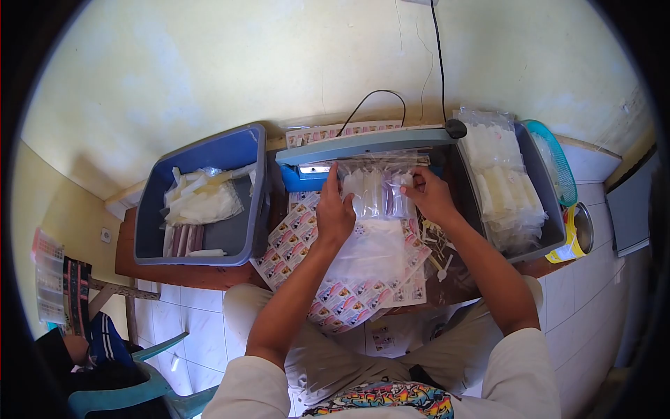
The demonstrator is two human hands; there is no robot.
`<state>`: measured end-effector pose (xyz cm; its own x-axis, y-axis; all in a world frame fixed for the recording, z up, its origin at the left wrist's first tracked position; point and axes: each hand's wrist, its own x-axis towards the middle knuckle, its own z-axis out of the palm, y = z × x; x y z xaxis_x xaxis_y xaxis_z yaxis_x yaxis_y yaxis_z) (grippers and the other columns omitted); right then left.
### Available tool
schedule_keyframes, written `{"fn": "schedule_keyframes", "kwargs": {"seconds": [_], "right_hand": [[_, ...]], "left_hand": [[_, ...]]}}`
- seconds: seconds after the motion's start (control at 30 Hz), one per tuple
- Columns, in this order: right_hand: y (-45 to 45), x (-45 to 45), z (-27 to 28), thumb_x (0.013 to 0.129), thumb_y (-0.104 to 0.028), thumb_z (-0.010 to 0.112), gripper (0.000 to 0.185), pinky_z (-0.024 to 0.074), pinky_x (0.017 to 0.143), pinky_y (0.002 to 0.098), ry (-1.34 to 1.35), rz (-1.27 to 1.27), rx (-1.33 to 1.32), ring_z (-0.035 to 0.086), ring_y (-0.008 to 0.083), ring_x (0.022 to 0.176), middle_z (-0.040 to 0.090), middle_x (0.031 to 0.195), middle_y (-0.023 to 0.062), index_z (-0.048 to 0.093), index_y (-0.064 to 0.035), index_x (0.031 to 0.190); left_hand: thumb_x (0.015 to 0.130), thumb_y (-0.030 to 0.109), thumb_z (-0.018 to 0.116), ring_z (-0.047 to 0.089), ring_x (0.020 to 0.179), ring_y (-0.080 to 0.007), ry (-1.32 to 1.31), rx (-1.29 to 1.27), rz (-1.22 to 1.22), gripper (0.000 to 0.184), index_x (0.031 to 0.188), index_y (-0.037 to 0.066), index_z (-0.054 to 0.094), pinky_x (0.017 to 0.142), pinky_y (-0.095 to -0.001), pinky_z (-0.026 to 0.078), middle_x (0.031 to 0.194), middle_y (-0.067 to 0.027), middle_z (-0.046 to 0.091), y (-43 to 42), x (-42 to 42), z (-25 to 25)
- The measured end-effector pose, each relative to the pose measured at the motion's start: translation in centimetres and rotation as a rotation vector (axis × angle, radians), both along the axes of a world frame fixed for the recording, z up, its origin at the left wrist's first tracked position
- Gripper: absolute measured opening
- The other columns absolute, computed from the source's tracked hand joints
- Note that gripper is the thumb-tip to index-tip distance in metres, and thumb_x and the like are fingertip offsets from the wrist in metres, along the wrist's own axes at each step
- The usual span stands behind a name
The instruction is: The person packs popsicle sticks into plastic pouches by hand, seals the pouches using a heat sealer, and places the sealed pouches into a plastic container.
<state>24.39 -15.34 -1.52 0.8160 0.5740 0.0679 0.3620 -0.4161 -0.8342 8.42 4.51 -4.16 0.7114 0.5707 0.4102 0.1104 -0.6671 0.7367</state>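
Observation:
A clear plastic bag [377, 194] with several white and purple sticks lies against the blue bar sealer [370, 149], its upper edge under the raised arm. At the bag's left side is my left hand [336, 209], fingers stretched out and touching its edge. My right hand [428, 195] pinches the bag's right side between thumb and fingers. Below the bag, flat clear plastic bags [370, 255] rest on printed label sheets [335, 302].
To the left, a grey-blue bin [259, 209] holds filled bags and loose sticks. Another bin [556, 216] at right is heaped with packed bags [506, 181]. Beyond it are a teal basket [562, 164] and a yellow packet [574, 234]. Part of a person sits at lower left.

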Motion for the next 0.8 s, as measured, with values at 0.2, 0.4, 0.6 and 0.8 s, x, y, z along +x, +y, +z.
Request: {"fn": "schedule_keyframes", "kwargs": {"seconds": [0.2, 0.4, 0.6, 0.8], "right_hand": [[-1.3, -1.8, 2.2, 0.089, -0.012, 0.085, 0.034, 0.0582, 0.083, 0.0347, -0.044, 0.101, 0.057, 0.073, 0.0192, 0.086, 0.077, 0.097, 0.0098, 0.070, -0.0019, 0.118], [-3.4, -3.4, 2.0, 0.085, -0.010, 0.085, 0.034, 0.0588, 0.085, 0.0384, -0.194, 0.098, 0.111, 0.076, 0.0286, 0.092, 0.076, 0.100, 0.0146, 0.070, -0.0024, 0.114], [-5.3, -5.8, 3.5, 0.083, -0.006, 0.086, 0.035, 0.0579, 0.087, 0.0362, -0.193, 0.121, -0.013, 0.077, 0.0278, 0.095, 0.076, 0.101, 0.0159, 0.073, -0.0022, 0.115], [-7.9, -7.3, 1.9, 0.076, -0.001, 0.084, 0.034, 0.0568, 0.090, 0.0412, -0.273, 0.204, 0.020, 0.073, 0.0342, 0.097, 0.072, 0.102, 0.0146, 0.071, -0.0048, 0.108]], "left_hand": [[0.089, -0.006, 0.077, 0.070, 0.099, -0.0344, 0.004, 0.015, -0.034, 0.098, 0.171, 0.005, 0.024, 0.083, -0.0428, 0.060, 0.111, -0.0203, 0.066, -0.3, -1.1, 0.8], [0.086, -0.008, 0.078, 0.068, 0.105, -0.0328, -0.044, -0.070, -0.085, 0.088, 0.164, 0.004, 0.038, 0.088, -0.0400, 0.065, 0.118, -0.0200, 0.063, -1.2, -2.7, 0.4], [0.088, -0.002, 0.078, 0.070, 0.112, -0.0379, 0.011, 0.106, -0.228, 0.043, 0.129, 0.001, 0.064, 0.090, -0.0430, 0.065, 0.123, -0.0180, 0.065, -1.3, -5.5, 1.7], [0.087, -0.001, 0.079, 0.071, 0.111, -0.0394, 0.144, 0.146, -0.256, 0.034, 0.120, 0.002, 0.071, 0.097, -0.0436, 0.060, 0.123, -0.0143, 0.068, -3.2, -9.4, 4.1]]}}
